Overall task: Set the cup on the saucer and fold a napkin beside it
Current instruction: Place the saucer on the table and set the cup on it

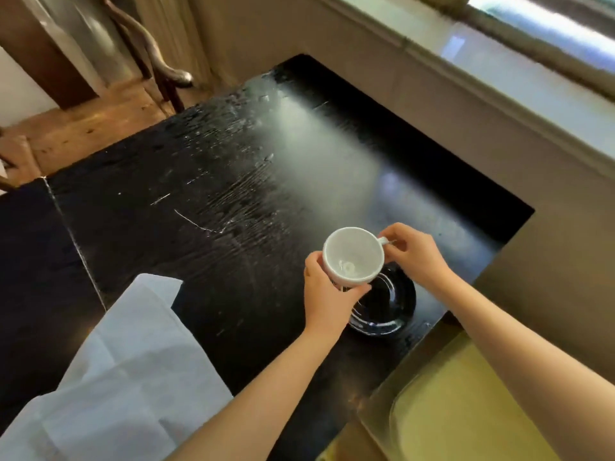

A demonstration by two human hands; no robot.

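While over one saucer (pixel 390 306), one cup (pixel 352 256).

The black wooden bench (pixel 206 181) is glossy and scratched, and a pale seam (pixel 71 237) crosses its left part. Daylight from the window (pixel 549 31) at the upper right lays a broad white glare (pixel 309 144) across the top. Below the window a moulded sill (pixel 499 94) runs above a beige wall (pixel 565 244). At the upper left lies a worn wooden floor (pixel 100 118), where a dark chair (pixel 156 61) with a curved arm stands. A yellow-green cushioned seat (pixel 466 404) sits just beside the bench's near right edge.
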